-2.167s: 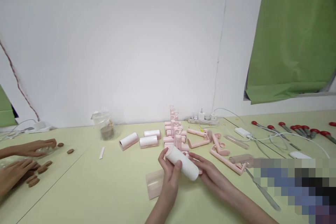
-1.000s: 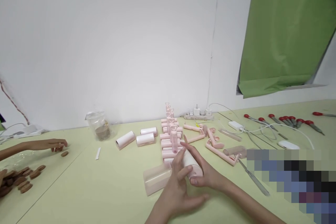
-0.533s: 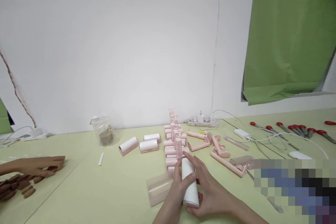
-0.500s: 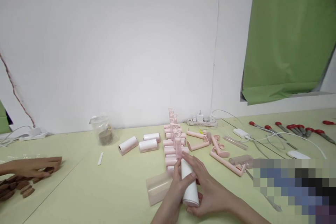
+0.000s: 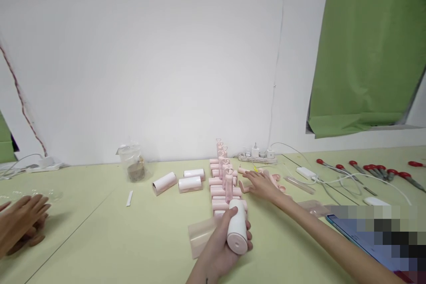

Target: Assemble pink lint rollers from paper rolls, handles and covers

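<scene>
My left hand is wrapped round a white paper roll, held low over the table near me, its round end facing the camera. My right hand is stretched out to the loose pink handles on the table, fingers spread and resting on them. Between both hands stands a row of assembled pink rollers with heart-shaped handle ends. A clear pink cover lies on the table just left of my left hand.
Three white rolls lie left of the pink row, with a plastic bag behind them. A power strip, cables and red-handled tools lie at the right. Another person's hands are at the far left.
My right hand has let go of the white roll and reached out to the pink handles. My left hand now holds the roll alone. The other person's hands drew closer to the left edge.
</scene>
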`<state>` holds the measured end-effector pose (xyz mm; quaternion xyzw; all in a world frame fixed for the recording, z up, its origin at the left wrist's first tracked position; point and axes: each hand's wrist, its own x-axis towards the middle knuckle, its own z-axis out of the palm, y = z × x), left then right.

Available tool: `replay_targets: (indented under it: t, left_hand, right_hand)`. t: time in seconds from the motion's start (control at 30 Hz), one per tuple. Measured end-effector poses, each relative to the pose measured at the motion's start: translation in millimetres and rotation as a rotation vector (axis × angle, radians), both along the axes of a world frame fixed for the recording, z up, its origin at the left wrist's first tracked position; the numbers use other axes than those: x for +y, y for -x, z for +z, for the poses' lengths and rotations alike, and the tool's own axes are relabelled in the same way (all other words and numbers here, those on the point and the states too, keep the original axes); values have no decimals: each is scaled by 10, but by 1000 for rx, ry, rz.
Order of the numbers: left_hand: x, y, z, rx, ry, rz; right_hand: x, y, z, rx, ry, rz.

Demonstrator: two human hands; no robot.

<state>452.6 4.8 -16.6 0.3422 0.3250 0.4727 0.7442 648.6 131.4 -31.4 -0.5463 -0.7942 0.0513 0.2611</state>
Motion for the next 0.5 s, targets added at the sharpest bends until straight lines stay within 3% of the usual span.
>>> replay_targets:
  t: [0.13,0.3,0.4,0.5]
  left_hand:
    - [77,-1,-23,-318,314,-212]
    - [78,-18,-46,-279,298,-329]
    - [56,-31,-35,-206,295,-300]
    - [67,-38,-12,-140,178,-153]
  right_hand:
    - [39,-14,-122,-34,5,36]
    - [-67,-52,-81,182,-53,42]
    - [-172,-75,6,423,-119,-67]
    - [-375,-35,129,637,-128,-143]
